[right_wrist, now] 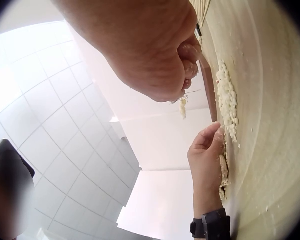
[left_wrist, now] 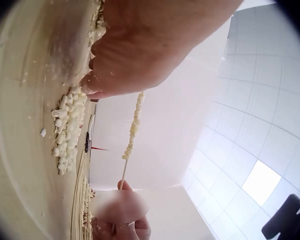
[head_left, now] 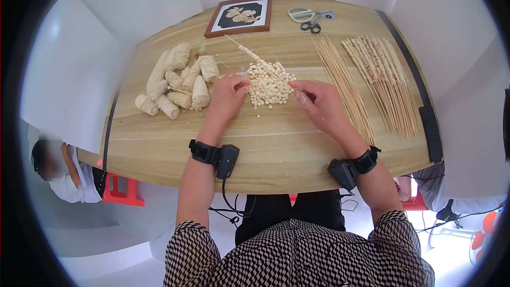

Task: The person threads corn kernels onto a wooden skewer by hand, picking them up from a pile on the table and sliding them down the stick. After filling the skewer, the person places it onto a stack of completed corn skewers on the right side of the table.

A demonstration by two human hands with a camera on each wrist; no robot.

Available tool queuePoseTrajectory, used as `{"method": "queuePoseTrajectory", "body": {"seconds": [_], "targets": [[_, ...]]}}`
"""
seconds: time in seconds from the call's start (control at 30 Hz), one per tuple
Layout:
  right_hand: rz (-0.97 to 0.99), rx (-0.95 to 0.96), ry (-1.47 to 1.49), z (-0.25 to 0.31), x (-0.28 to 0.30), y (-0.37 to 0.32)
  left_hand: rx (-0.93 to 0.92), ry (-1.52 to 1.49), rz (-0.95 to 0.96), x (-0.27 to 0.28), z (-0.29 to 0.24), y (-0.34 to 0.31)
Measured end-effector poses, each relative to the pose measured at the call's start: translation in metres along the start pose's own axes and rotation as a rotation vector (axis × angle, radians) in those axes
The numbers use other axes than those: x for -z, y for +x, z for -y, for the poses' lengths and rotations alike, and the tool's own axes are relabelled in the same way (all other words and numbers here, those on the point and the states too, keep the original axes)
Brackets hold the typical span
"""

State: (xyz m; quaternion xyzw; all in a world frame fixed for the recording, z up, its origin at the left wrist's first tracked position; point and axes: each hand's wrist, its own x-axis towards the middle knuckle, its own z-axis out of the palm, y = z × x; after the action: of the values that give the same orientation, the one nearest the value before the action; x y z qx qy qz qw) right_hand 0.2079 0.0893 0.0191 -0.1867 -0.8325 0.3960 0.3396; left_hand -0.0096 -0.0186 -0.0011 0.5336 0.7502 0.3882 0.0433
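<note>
My right hand [head_left: 321,103] pinches the lower end of a thin wooden skewer [head_left: 231,39] above the right side of a pile of loose corn kernels [head_left: 271,94]. Pale threaded kernels [left_wrist: 134,127] line the skewer's upper part, short of its bare far tip. It slants up and to the left across the pile in the head view. At the pile's left edge is my left hand [head_left: 227,95], fingers bent and thumb close to the forefinger [right_wrist: 216,126]. I cannot tell whether a kernel is between these fingertips.
Stripped corn cobs [head_left: 180,82] lie heaped on the left. Bare skewers [head_left: 345,87] and a row of kernel-covered skewers [head_left: 380,66] lie on the right. A framed picture [head_left: 213,27] and scissors [head_left: 302,16] sit at the back of the wooden table [head_left: 255,149].
</note>
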Motion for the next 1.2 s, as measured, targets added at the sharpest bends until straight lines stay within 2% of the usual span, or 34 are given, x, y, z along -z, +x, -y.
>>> {"method": "queuePoseTrajectory", "body": {"seconds": [0.03,0.1,0.2,0.43,0.5,0.53,0.73,0.8,0.9,1.03,1.2], "targets": [[0.011,-0.014,0.003,0.0,0.0,0.0,-0.001,0.0,0.003,0.002,0.003,0.0],[0.017,-0.032,0.005,0.001,0.001,0.0,-0.089,0.186,0.1,0.005,0.006,0.001],[0.027,-0.059,-0.001,0.004,0.001,0.0,-0.018,0.069,0.121,0.002,0.0,-0.002],[0.022,-0.021,-0.024,0.003,0.001,0.0,-0.05,0.138,0.11,0.0,0.001,0.0],[0.024,-0.008,-0.034,0.003,0.001,0.001,0.181,0.01,0.055,0.002,-0.003,-0.001],[0.025,-0.011,-0.035,0.003,0.002,0.001,0.183,0.011,0.052,0.001,-0.001,-0.001],[0.016,-0.004,-0.017,0.005,0.001,0.0,0.099,-0.058,-0.053,0.005,0.008,0.0],[0.015,-0.002,-0.017,0.005,0.001,0.0,0.004,0.038,0.034,0.007,0.01,0.001],[0.029,-0.004,-0.039,0.006,0.002,0.0,-0.018,0.143,0.132,0.006,0.006,0.0],[0.03,0.0,-0.046,0.006,0.001,0.0,-0.038,0.179,0.16,0.006,0.001,-0.001],[0.045,-0.001,-0.069,0.007,0.001,0.0,-0.068,0.229,0.107,0.001,0.008,-0.001]]}}
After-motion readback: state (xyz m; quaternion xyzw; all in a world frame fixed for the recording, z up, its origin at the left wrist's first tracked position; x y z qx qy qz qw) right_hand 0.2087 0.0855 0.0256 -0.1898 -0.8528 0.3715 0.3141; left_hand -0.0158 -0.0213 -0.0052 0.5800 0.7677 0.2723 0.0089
